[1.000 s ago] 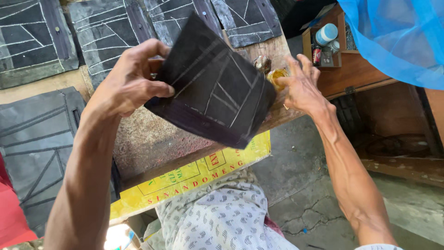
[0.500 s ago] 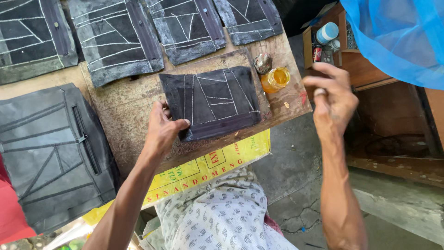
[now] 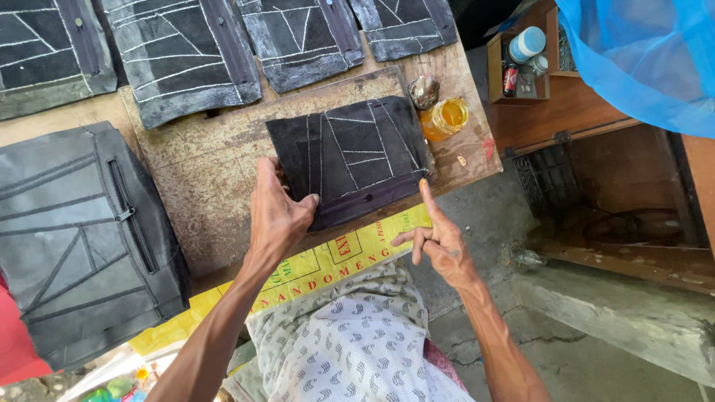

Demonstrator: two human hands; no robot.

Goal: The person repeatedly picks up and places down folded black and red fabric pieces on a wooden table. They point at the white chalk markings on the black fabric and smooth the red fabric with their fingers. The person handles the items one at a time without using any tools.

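A black stitched leather panel (image 3: 350, 152) with white chalk lines lies flat on the worn wooden work board (image 3: 208, 179). My left hand (image 3: 277, 212) presses on the panel's near left corner, thumb on its lower edge. My right hand (image 3: 439, 238) holds nothing; its index finger points at the panel's near right corner and touches the edge there. A small open jar of amber glue (image 3: 445, 117) stands just right of the panel, with its lid (image 3: 423, 91) behind it.
Several more chalk-marked black panels (image 3: 186, 59) lie along the far side of the board. A larger black bag piece (image 3: 78, 238) rests at the left. A wooden box with a blue-capped bottle (image 3: 526, 45) stands at the right under blue plastic sheeting (image 3: 640, 52).
The panel, held up in the air a second ago, has been laid flat on the board. My right hand came down from beside the jar to the panel's near right corner.
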